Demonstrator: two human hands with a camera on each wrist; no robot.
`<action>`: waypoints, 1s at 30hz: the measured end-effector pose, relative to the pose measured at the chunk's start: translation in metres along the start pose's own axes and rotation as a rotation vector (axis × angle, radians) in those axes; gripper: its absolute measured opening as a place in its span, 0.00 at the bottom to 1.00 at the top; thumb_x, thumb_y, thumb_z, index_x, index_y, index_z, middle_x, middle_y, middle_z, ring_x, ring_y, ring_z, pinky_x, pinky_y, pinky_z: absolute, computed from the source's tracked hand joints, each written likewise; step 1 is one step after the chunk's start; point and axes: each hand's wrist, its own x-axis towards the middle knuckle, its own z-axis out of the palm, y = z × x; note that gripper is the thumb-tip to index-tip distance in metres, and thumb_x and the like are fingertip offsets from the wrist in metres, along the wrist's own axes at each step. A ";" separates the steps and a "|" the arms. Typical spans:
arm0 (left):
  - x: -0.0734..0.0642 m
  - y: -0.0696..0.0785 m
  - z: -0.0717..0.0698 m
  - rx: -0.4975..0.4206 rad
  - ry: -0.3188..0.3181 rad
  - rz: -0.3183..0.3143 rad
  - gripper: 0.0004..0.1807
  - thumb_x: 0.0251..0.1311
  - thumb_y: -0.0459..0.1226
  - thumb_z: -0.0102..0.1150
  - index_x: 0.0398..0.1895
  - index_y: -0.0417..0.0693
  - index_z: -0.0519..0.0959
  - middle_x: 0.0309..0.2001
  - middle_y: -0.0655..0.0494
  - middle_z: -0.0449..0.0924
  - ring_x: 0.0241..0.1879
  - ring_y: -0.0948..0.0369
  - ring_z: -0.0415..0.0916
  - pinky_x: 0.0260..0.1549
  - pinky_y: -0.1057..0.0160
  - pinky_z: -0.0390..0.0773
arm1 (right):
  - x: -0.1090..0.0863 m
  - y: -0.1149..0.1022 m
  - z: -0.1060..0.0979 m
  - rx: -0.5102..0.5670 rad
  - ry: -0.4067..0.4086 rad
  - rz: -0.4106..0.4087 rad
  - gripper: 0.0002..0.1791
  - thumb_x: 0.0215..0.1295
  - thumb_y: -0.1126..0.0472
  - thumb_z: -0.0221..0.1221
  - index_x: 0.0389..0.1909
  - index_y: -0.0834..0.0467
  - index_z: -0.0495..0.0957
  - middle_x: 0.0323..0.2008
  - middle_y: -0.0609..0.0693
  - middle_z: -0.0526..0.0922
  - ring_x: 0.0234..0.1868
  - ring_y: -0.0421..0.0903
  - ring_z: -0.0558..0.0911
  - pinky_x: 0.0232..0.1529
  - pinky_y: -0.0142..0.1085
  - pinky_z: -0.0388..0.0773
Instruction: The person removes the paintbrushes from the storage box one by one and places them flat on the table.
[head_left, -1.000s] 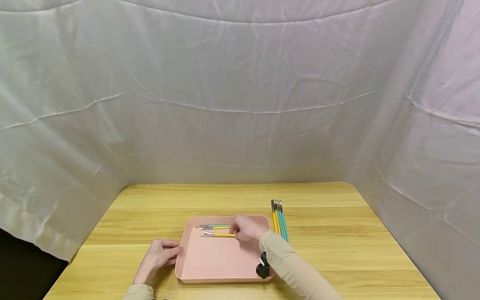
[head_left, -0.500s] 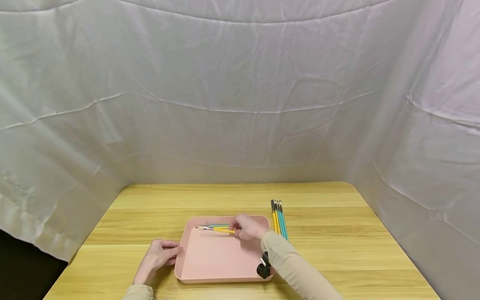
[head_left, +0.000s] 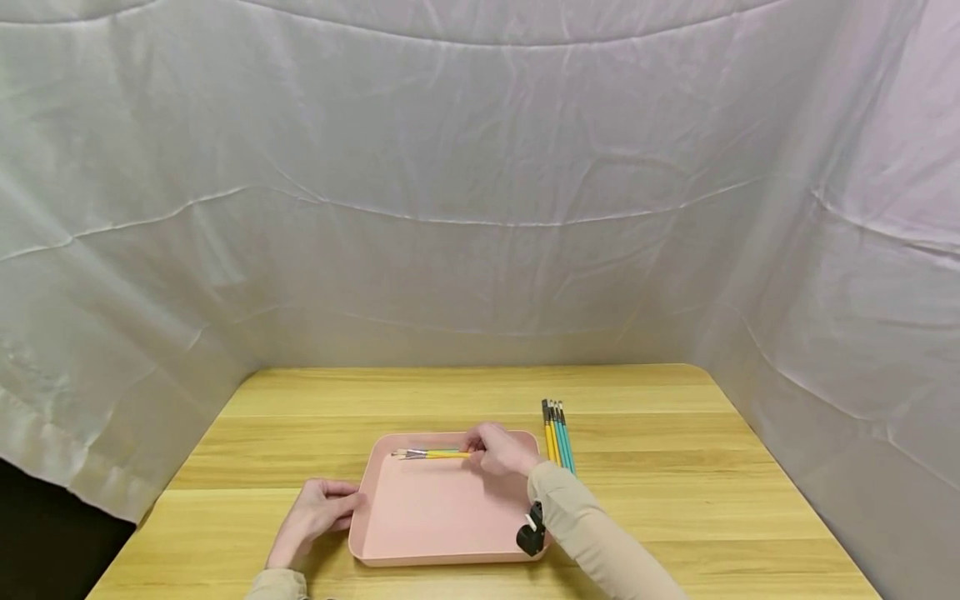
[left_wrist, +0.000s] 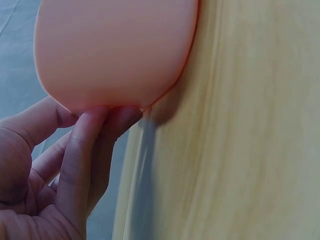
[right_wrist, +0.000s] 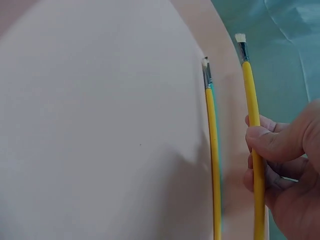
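Note:
My right hand (head_left: 498, 450) is over the back right of the pink tray (head_left: 442, 521). Its thumb and fingers pinch a yellow-handled paintbrush (right_wrist: 251, 95) with pale bristles. Beside that, a second yellow paintbrush (right_wrist: 213, 135) lies in the tray along its back wall, and a teal paintbrush (right_wrist: 219, 140) shows mostly hidden behind it. In the head view these brushes overlap, bristles to the left, handle ends covered by my hand. At the tray's left side, my left hand (head_left: 318, 512) holds the rim with thumb and fingertips, seen close in the left wrist view.
Right of the tray, several yellow and teal paintbrushes (head_left: 558, 437) lie side by side, bristles toward the far edge. All this is on a wooden table (head_left: 660, 467). Grey cloth (head_left: 480, 275) hangs behind and at both sides. A black wrist camera (head_left: 531, 533) sits under the right sleeve.
The right hand has carried its yellow paintbrush toward the tray's back wall, so that it now overlaps the lying brushes in the head view. The left hand and tray have stayed in place.

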 end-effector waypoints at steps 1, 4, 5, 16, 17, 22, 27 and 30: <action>0.000 0.000 0.000 -0.003 -0.002 0.002 0.18 0.61 0.27 0.62 0.50 0.18 0.77 0.36 0.41 0.89 0.29 0.65 0.85 0.30 0.69 0.88 | 0.000 0.000 0.000 0.005 0.003 0.000 0.12 0.61 0.80 0.56 0.38 0.66 0.83 0.33 0.58 0.83 0.31 0.42 0.72 0.32 0.28 0.71; 0.000 0.000 0.000 -0.002 -0.007 0.008 0.18 0.61 0.27 0.62 0.50 0.18 0.77 0.36 0.41 0.89 0.29 0.65 0.85 0.30 0.69 0.88 | -0.001 0.000 -0.001 0.026 0.005 0.019 0.14 0.60 0.81 0.55 0.39 0.65 0.84 0.34 0.57 0.83 0.32 0.42 0.73 0.33 0.28 0.72; 0.001 0.000 0.000 -0.002 -0.006 0.007 0.18 0.61 0.27 0.62 0.50 0.18 0.77 0.36 0.41 0.89 0.29 0.65 0.85 0.30 0.69 0.88 | -0.001 0.000 -0.002 0.036 0.008 0.021 0.14 0.59 0.82 0.55 0.38 0.65 0.84 0.33 0.57 0.83 0.32 0.42 0.73 0.33 0.28 0.72; -0.001 0.001 0.000 0.004 -0.005 0.010 0.18 0.61 0.27 0.62 0.50 0.18 0.77 0.36 0.40 0.89 0.29 0.64 0.85 0.30 0.67 0.89 | -0.008 0.002 -0.008 0.107 0.054 0.038 0.10 0.63 0.76 0.59 0.42 0.65 0.84 0.33 0.51 0.83 0.35 0.41 0.76 0.36 0.27 0.74; -0.001 0.002 0.000 0.005 -0.005 0.009 0.18 0.61 0.27 0.63 0.50 0.18 0.77 0.36 0.40 0.89 0.29 0.64 0.85 0.30 0.67 0.89 | -0.009 0.001 -0.009 0.112 0.055 0.047 0.10 0.64 0.75 0.59 0.42 0.64 0.84 0.32 0.51 0.82 0.35 0.41 0.75 0.36 0.27 0.74; -0.002 0.003 0.000 0.008 0.000 0.006 0.18 0.61 0.28 0.63 0.50 0.19 0.78 0.36 0.41 0.89 0.29 0.64 0.85 0.30 0.68 0.89 | -0.014 0.000 -0.013 0.140 0.061 0.057 0.09 0.65 0.75 0.59 0.42 0.64 0.84 0.32 0.49 0.82 0.34 0.40 0.74 0.35 0.26 0.72; -0.001 0.003 0.000 0.010 0.005 0.004 0.18 0.61 0.28 0.63 0.50 0.19 0.78 0.36 0.41 0.89 0.29 0.64 0.85 0.30 0.68 0.88 | -0.019 0.000 -0.018 0.139 0.071 0.022 0.08 0.65 0.75 0.59 0.41 0.66 0.84 0.33 0.53 0.84 0.33 0.40 0.75 0.33 0.25 0.73; -0.001 0.002 0.000 0.010 0.000 0.006 0.18 0.61 0.28 0.63 0.50 0.19 0.77 0.37 0.40 0.89 0.29 0.64 0.85 0.30 0.68 0.88 | -0.023 0.001 -0.020 0.130 0.080 0.011 0.08 0.65 0.75 0.59 0.41 0.66 0.84 0.33 0.53 0.84 0.33 0.40 0.75 0.32 0.25 0.73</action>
